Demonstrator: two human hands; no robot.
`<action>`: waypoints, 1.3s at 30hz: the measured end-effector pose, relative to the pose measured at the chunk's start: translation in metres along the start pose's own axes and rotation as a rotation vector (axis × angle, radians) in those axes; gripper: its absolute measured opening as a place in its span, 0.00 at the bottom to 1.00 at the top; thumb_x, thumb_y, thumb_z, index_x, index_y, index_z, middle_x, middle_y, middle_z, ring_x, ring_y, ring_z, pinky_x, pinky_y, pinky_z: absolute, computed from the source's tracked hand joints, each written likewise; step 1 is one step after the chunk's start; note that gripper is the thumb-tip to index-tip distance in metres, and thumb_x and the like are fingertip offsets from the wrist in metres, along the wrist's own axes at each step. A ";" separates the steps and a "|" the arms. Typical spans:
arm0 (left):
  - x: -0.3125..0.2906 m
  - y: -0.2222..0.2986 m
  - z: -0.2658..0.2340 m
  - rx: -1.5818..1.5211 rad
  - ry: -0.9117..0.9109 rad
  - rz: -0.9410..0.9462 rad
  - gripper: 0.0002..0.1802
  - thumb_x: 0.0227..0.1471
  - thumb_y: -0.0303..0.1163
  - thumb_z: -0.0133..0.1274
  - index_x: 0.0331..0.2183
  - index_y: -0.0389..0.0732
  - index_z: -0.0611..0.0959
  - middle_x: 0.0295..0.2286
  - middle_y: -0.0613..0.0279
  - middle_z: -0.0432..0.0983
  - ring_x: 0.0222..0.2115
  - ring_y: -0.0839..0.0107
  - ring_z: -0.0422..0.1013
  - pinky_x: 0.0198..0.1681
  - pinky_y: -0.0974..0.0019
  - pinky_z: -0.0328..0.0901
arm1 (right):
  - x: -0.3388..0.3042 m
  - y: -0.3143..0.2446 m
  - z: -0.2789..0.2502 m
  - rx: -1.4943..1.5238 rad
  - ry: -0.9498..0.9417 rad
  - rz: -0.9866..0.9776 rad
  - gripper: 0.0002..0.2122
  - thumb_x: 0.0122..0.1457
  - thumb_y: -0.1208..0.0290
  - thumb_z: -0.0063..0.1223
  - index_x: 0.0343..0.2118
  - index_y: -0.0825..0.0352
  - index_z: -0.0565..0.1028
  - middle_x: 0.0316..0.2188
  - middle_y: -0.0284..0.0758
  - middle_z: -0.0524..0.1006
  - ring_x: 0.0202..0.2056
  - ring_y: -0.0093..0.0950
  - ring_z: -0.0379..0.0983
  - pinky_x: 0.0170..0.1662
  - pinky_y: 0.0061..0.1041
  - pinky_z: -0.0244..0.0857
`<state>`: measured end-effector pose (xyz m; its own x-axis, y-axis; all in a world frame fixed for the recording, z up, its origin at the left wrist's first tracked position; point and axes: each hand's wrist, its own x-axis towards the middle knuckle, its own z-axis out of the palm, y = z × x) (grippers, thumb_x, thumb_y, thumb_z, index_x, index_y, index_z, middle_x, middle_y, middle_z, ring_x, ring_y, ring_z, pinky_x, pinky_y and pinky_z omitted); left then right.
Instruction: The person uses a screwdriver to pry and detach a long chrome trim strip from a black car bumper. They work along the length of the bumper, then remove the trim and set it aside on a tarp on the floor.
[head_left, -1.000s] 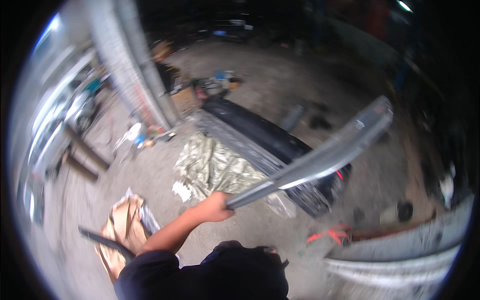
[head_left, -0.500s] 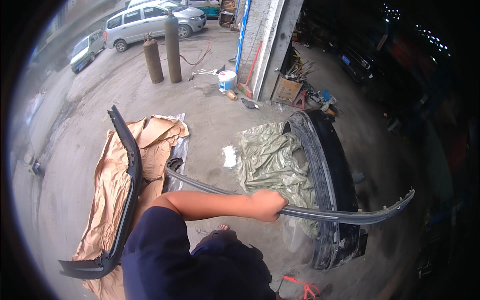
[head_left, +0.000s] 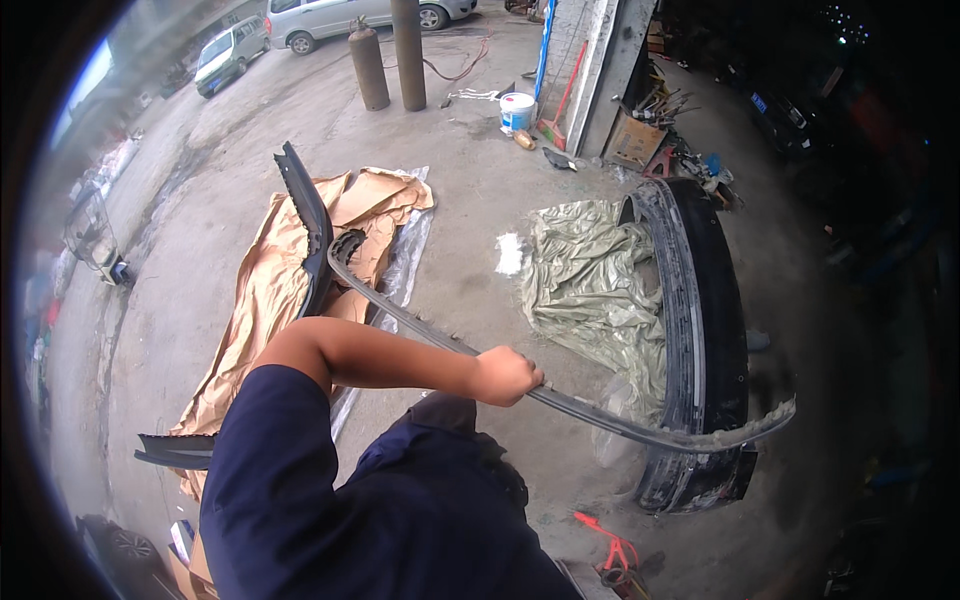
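Observation:
My left hand (head_left: 505, 376) is closed round the middle of a long, curved dark grey trim strip (head_left: 620, 424), held in the air across my front. Its left end curls up over brown paper (head_left: 262, 290). The right end, rough along its edge, passes above the lower part of a black car bumper (head_left: 715, 330) on the floor. A second black trim piece (head_left: 308, 215) lies on the brown paper, partly hidden behind my left arm. My right hand is not in view.
A crumpled greenish plastic sheet (head_left: 590, 275) lies beside the bumper. Farther off are a white bucket (head_left: 517, 112), two gas cylinders (head_left: 409, 60) and a red-handled broom (head_left: 570, 95) by a pillar. A red-handled item (head_left: 608, 538) lies near the lower edge, and cardboard boxes at lower left.
My left hand has carried the strip leftward; its curled end now reaches over the brown paper and its slant is steeper. The whole view has also shifted.

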<state>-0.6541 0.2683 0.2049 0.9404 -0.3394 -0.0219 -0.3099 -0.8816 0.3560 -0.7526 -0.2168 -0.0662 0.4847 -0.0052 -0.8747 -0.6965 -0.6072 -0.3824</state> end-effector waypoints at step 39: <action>0.233 -0.769 0.201 0.143 0.059 -0.767 0.48 0.52 0.37 0.64 0.70 0.57 0.62 0.70 0.45 0.54 0.65 0.50 0.62 0.62 0.38 0.60 | -0.056 -0.241 0.288 -0.012 0.482 0.205 0.15 0.64 0.59 0.60 0.33 0.70 0.80 0.18 0.34 0.77 0.19 0.28 0.73 0.24 0.31 0.66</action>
<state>-0.2252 0.8013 -0.2620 0.9036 0.3964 -0.1626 0.4186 -0.8977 0.1378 -0.7641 0.1583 -0.0105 0.5295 -0.4884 -0.6936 -0.7978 -0.5646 -0.2114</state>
